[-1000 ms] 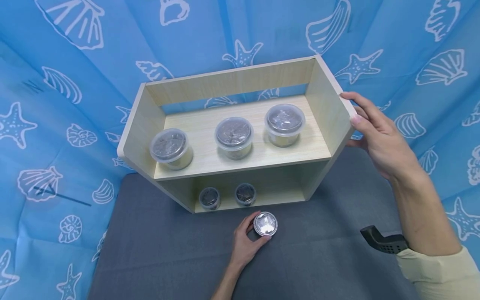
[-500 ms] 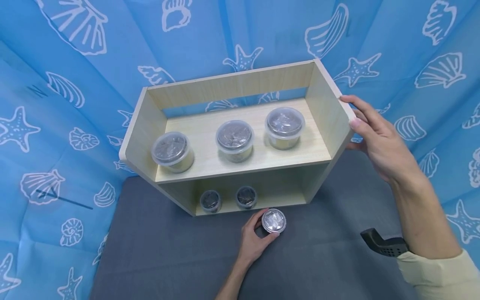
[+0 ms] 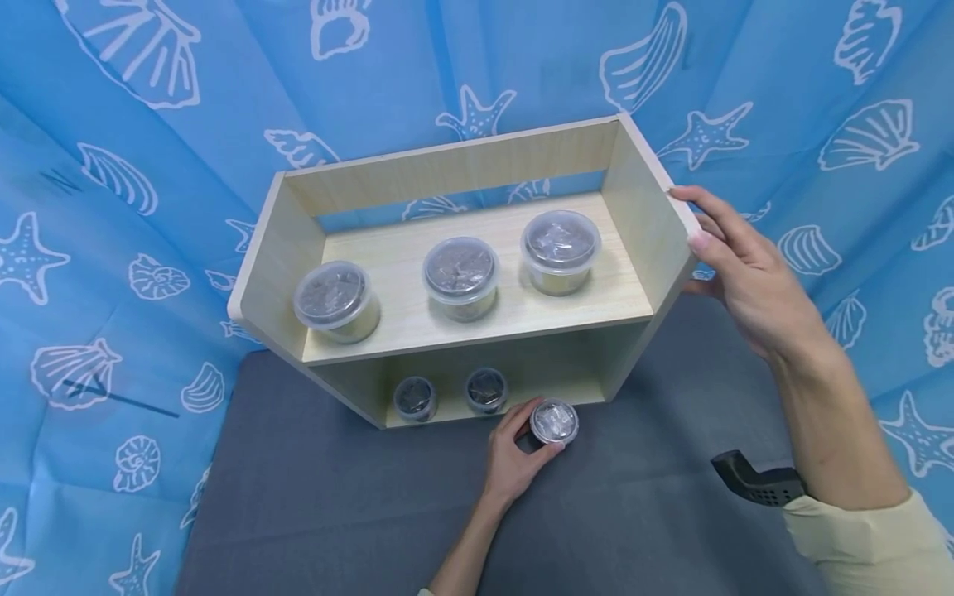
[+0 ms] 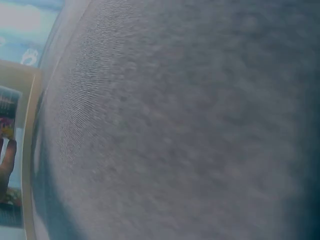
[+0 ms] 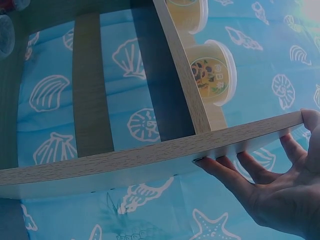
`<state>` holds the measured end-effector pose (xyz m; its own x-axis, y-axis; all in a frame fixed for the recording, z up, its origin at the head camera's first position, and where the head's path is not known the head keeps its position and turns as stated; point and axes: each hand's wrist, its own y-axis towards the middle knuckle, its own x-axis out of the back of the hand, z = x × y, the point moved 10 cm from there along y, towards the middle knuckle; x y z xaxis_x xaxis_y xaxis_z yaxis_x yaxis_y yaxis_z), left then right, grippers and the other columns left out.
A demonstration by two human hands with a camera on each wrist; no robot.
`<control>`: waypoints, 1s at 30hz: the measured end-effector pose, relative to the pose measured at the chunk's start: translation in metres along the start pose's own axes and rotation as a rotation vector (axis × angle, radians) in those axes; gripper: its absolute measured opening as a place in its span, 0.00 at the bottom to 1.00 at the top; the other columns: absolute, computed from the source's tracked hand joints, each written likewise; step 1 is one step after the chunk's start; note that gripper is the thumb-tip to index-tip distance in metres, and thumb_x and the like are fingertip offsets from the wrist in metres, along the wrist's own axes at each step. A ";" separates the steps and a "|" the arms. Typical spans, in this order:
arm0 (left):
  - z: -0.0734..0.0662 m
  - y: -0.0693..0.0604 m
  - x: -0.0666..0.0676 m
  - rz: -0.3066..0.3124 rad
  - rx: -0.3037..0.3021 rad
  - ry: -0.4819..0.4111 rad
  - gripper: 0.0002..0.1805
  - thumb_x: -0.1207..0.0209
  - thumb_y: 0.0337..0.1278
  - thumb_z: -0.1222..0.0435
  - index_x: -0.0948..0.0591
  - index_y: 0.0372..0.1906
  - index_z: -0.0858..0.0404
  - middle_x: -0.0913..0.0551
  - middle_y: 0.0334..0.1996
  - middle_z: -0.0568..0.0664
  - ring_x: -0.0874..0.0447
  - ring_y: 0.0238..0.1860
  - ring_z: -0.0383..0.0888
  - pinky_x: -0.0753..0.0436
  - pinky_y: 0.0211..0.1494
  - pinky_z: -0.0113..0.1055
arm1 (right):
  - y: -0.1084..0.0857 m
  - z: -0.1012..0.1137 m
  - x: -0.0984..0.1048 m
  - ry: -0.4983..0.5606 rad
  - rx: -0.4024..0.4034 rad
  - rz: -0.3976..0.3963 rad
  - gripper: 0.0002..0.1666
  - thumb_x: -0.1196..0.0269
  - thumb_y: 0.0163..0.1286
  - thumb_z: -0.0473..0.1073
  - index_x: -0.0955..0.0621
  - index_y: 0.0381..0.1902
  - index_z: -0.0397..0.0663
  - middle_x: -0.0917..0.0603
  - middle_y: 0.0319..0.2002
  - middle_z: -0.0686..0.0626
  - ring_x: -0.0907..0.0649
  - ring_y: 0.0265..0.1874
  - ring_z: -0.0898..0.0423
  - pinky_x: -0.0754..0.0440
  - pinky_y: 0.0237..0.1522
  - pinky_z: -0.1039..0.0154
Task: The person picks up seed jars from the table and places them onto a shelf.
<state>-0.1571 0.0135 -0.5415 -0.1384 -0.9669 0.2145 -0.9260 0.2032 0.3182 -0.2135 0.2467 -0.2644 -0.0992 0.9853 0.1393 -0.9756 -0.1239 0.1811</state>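
My left hand point(image 3: 514, 459) pinches a small round lidded tub point(image 3: 555, 421) between thumb and fingers, just in front of the lower level of a pale wooden two-level shelf point(image 3: 477, 331). In the left wrist view, only a fingertip point(image 4: 7, 160) shows at the left edge. My right hand point(image 3: 745, 273) grips the front edge of the shelf's right side panel, fingers against its outer face in the right wrist view. On the lower level sit two small tubs point(image 3: 486, 390), left of the held one. The upper level bears three larger lidded tubs point(image 3: 460, 273).
Grey cloth point(image 3: 641, 497) covers the surface under the shelf. A blue curtain point(image 3: 387, 74) with white shell and starfish prints hangs behind and at both sides. A black strap point(image 3: 760, 480) is on the right wrist.
My left hand has moved right and nearer the shelf, carrying the small tub with it. The right hand keeps its place on the side panel.
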 end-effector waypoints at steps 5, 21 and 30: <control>0.000 0.007 -0.004 -0.007 -0.017 0.027 0.35 0.23 0.45 0.62 0.21 0.63 0.60 0.18 0.56 0.49 0.19 0.56 0.45 0.18 0.55 0.38 | 0.000 0.000 0.000 0.008 0.000 0.000 0.29 0.50 0.80 0.48 0.37 0.76 0.62 0.41 0.74 0.45 0.33 0.61 0.46 0.21 0.44 0.72; 0.013 0.030 -0.014 -0.063 0.089 -0.063 0.36 0.23 0.41 0.69 0.23 0.61 0.64 0.19 0.55 0.59 0.18 0.56 0.55 0.21 0.60 0.45 | 0.000 0.001 0.001 0.045 0.007 0.000 0.29 0.49 0.80 0.47 0.37 0.76 0.61 0.41 0.74 0.44 0.34 0.62 0.45 0.21 0.44 0.71; 0.016 0.039 -0.022 -0.102 0.112 -0.136 0.37 0.23 0.39 0.72 0.23 0.60 0.68 0.19 0.54 0.61 0.18 0.55 0.57 0.21 0.60 0.46 | -0.002 -0.001 0.002 0.069 0.000 0.001 0.29 0.50 0.80 0.46 0.37 0.76 0.61 0.41 0.75 0.46 0.34 0.63 0.47 0.22 0.43 0.69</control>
<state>-0.1962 0.0403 -0.5484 -0.0810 -0.9951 0.0572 -0.9699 0.0919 0.2253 -0.2123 0.2491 -0.2653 -0.1135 0.9909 0.0720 -0.9755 -0.1249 0.1810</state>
